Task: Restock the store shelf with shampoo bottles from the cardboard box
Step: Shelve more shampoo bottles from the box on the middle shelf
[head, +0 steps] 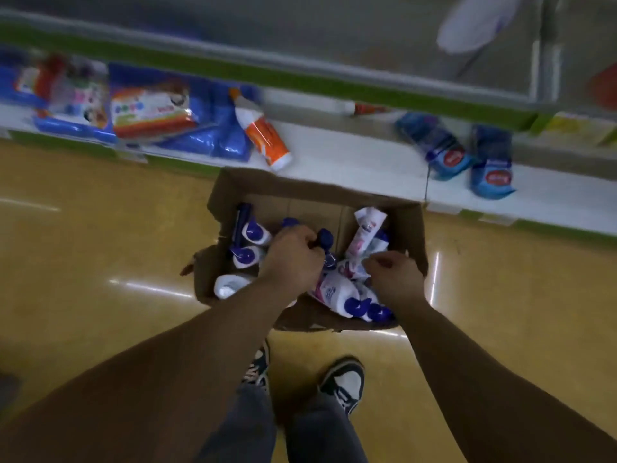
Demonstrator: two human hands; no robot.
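An open cardboard box (230, 188) stands on the floor against the low shelf (350, 155). Several white shampoo bottles with blue caps (255, 232) lie jumbled inside it. My left hand (290, 259) is down in the box, fingers curled round a bottle by its blue cap (324, 240). My right hand (395, 277) is over the right half of the box, fingers curled on a white and pink bottle (350, 269) beneath it. A taller white and pink bottle (365, 230) leans in the far right corner.
On the shelf lie an orange and white bottle (263, 135), blue packets (464, 155) at the right and colourful packs (150, 111) at the left. A green-edged upper shelf (300, 78) runs above. My two shoes (344, 382) stand on the yellow floor just behind the box.
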